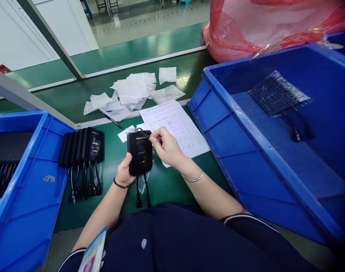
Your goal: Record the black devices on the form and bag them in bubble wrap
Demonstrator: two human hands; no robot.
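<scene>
A flat black box-shaped device (139, 151) with printed markings rests in my left hand (125, 170), whose fingers wrap round its left side. Two short black cables with connectors hang from its lower edge. At the upper right corner of the device, my right hand (166, 145) is closed in a pinch. Something thin and dark shows by those fingertips, too small to name. To the left, several similar black devices (93, 145) stand in a row on the green table, their cables pointing towards me.
A blue bin (33, 211) on the left holds more devices. The large blue bin (246, 151) on the right contains a bubble-wrapped device (277, 92). Behind lie bubble-wrap bags (134, 90), a black pen (113, 121) and a printed sheet (175, 128). A red plastic bag (235, 34) stands back right.
</scene>
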